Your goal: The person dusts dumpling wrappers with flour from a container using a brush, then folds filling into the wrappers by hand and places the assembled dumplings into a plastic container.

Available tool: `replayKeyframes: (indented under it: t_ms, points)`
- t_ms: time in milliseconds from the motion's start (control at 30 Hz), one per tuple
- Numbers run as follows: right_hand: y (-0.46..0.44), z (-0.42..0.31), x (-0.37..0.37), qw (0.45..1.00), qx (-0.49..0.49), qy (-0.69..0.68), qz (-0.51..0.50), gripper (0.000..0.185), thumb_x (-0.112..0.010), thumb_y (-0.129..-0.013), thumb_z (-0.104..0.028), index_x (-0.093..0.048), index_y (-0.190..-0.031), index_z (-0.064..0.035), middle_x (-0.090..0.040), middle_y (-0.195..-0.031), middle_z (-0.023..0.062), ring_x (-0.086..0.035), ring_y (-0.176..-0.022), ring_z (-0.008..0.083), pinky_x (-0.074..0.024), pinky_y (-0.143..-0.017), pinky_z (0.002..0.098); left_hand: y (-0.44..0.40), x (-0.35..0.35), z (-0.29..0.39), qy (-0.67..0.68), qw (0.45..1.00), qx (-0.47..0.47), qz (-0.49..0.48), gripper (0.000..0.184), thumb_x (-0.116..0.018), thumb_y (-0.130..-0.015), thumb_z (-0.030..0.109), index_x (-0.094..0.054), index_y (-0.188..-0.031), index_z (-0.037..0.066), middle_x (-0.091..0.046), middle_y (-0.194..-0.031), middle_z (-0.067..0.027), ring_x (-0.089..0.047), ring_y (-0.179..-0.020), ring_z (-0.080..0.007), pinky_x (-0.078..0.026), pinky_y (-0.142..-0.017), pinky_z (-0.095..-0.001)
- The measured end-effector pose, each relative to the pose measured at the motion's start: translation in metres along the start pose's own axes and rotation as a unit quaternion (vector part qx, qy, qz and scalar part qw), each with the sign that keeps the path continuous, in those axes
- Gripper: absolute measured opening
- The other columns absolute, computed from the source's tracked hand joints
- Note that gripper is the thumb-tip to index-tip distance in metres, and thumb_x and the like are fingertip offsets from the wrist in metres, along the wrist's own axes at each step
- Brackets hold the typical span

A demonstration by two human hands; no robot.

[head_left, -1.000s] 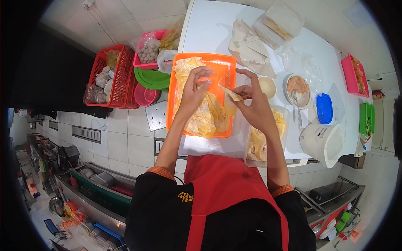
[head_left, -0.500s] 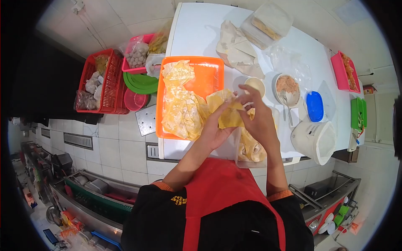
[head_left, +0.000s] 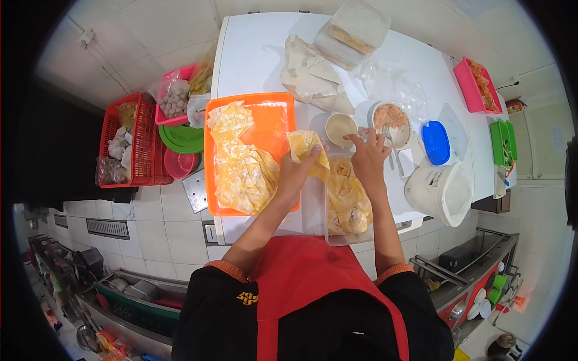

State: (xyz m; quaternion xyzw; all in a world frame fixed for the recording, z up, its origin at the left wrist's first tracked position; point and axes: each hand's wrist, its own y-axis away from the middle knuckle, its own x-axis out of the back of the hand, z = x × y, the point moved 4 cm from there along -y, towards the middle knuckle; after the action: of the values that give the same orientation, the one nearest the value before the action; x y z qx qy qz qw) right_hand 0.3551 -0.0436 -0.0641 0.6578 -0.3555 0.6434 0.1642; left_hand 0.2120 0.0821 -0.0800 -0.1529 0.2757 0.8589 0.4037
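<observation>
My left hand [head_left: 294, 175] holds a thin yellow wrapper sheet [head_left: 308, 150] between thumb and fingers, over the right edge of the orange tray [head_left: 267, 101]. Floured yellow sheets [head_left: 244, 177] lie in that tray. My right hand [head_left: 368, 157] is beside the small cream bowl [head_left: 341, 129], fingers bent and spread, with nothing seen in them. Below my hands, a clear container [head_left: 332, 231] holds folded yellow pieces [head_left: 349, 201]. To the right of the small bowl stands a bowl of pinkish filling [head_left: 390, 115] with a fork [head_left: 392, 144] in it.
A white bucket [head_left: 438, 194] and a blue lid [head_left: 435, 143] are on the right. Crumpled paper [head_left: 313, 73] and a clear box [head_left: 355, 33] lie at the back. Red baskets [head_left: 141, 141] stand left; a pink basket [head_left: 475, 87] stands far right.
My left hand has lifted a sheet from the tray side and now holds it alone. My right hand has let go of the sheet and moved right to the small bowl. The camera view has shifted.
</observation>
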Motion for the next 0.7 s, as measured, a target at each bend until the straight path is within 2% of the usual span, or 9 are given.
replayKeyframes:
  t_ms: [133, 200, 233, 300, 533, 633, 700]
  points:
    - [0.003, -0.005, 0.007, 1.0, -0.014, -0.013, -0.017, 0.052, -0.058, -0.076, 0.006, -0.074, -0.115, -0.0251, -0.054, -0.124, 0.0045, -0.046, -0.114, 0.0283, -0.0298, -0.088, 0.048, -0.007, -0.01, 0.005, -0.02, 1.0, -0.002, 0.004, 0.034, -0.073, -0.096, 0.021, -0.067, -0.12, -0.002, -0.074, -0.114, -0.0104, -0.069, -0.1, -0.0142, -0.055, -0.087, -0.0305]
    - [0.001, -0.011, 0.023, 0.993, -0.025, -0.112, -0.009, 0.059, -0.053, -0.078, 0.01, -0.073, -0.12, -0.0271, -0.053, -0.125, 0.0042, -0.045, -0.114, 0.0272, -0.0302, -0.09, 0.0451, -0.012, -0.012, 0.003, -0.015, 1.0, -0.005, -0.001, 0.033, -0.074, -0.095, 0.021, -0.068, -0.119, -0.002, -0.074, -0.112, -0.0101, -0.07, -0.098, -0.0144, -0.055, -0.085, -0.0303]
    - [0.0, -0.016, 0.031, 0.993, -0.024, -0.112, -0.011, 0.059, -0.053, -0.078, 0.01, -0.073, -0.12, -0.0271, -0.053, -0.125, 0.0042, -0.045, -0.114, 0.0272, -0.0302, -0.09, 0.0451, -0.015, -0.013, 0.003, -0.012, 1.0, -0.007, -0.009, 0.033, -0.075, -0.094, 0.02, -0.068, -0.118, -0.001, -0.074, -0.11, -0.0097, -0.07, -0.097, -0.0146, -0.056, -0.084, -0.0301]
    - [0.001, -0.029, 0.046, 0.97, 0.021, -0.241, 0.001, 0.066, -0.049, -0.08, 0.013, -0.072, -0.124, -0.0301, -0.053, -0.126, 0.0036, -0.044, -0.111, 0.0265, -0.0308, -0.092, 0.043, -0.016, -0.014, 0.006, -0.023, 1.0, 0.007, -0.018, 0.033, -0.075, -0.094, 0.019, -0.068, -0.118, -0.001, -0.074, -0.109, -0.0096, -0.071, -0.095, -0.0148, -0.056, -0.083, -0.0299]
    - [0.003, -0.025, 0.056, 0.975, 0.089, -0.202, 0.03, 0.067, -0.05, -0.082, 0.014, -0.073, -0.124, -0.0319, -0.054, -0.124, 0.0029, -0.047, -0.105, 0.0259, -0.0342, -0.095, 0.0407, -0.004, -0.023, 0.02, 0.021, 0.997, 0.057, -0.042, 0.033, -0.076, -0.091, 0.015, -0.067, -0.117, -0.003, -0.073, -0.108, -0.01, -0.072, -0.094, -0.016, -0.057, -0.082, -0.03]
    - [0.002, -0.027, 0.062, 0.972, 0.11, -0.206, 0.027, 0.065, -0.052, -0.082, 0.013, -0.074, -0.123, -0.0329, -0.053, -0.124, 0.0032, -0.048, -0.109, 0.0252, -0.0364, -0.096, 0.0395, 0.004, -0.029, 0.027, 0.032, 0.996, 0.064, -0.056, 0.035, -0.077, -0.09, 0.015, -0.066, -0.118, -0.003, -0.073, -0.107, -0.0097, -0.072, -0.095, -0.0161, -0.057, -0.082, -0.0306]
    - [0.0, -0.029, 0.063, 0.98, 0.103, -0.169, 0.033, 0.059, -0.052, -0.089, 0.011, -0.072, -0.127, -0.0293, -0.059, -0.123, 0.0051, -0.052, -0.115, 0.0262, -0.036, -0.101, 0.0411, 0.008, -0.03, 0.026, 0.032, 0.996, 0.056, -0.055, 0.035, -0.077, -0.09, 0.015, -0.066, -0.118, -0.003, -0.073, -0.107, -0.0091, -0.071, -0.096, -0.0159, -0.056, -0.083, -0.0307]
